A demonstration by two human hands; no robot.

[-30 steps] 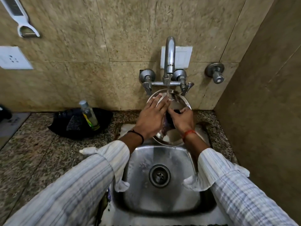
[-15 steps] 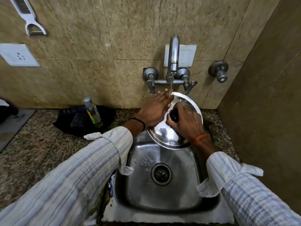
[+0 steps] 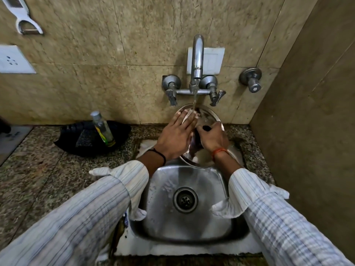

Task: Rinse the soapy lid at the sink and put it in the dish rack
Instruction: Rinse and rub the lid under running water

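A round steel lid [image 3: 210, 115] with a black knob is held tilted over the back of the sink [image 3: 184, 223], under a thin stream of water from the tap [image 3: 196, 60]. My right hand [image 3: 213, 139] is shut on the knob. My left hand [image 3: 175, 137] lies flat on the lid's face with fingers spread, its fingertips in the stream. The hands cover much of the lid. No dish rack is in view.
A black tray [image 3: 84, 141] with a clear bottle [image 3: 101, 129] sits on the granite counter left of the sink. A side wall stands close on the right. A peeler [image 3: 23, 18] hangs on the tiled wall at top left, above a socket [image 3: 13, 60].
My left hand has slid from the lid's left edge back onto its face, under the water. The lid has swung from leaning right to facing me more squarely.
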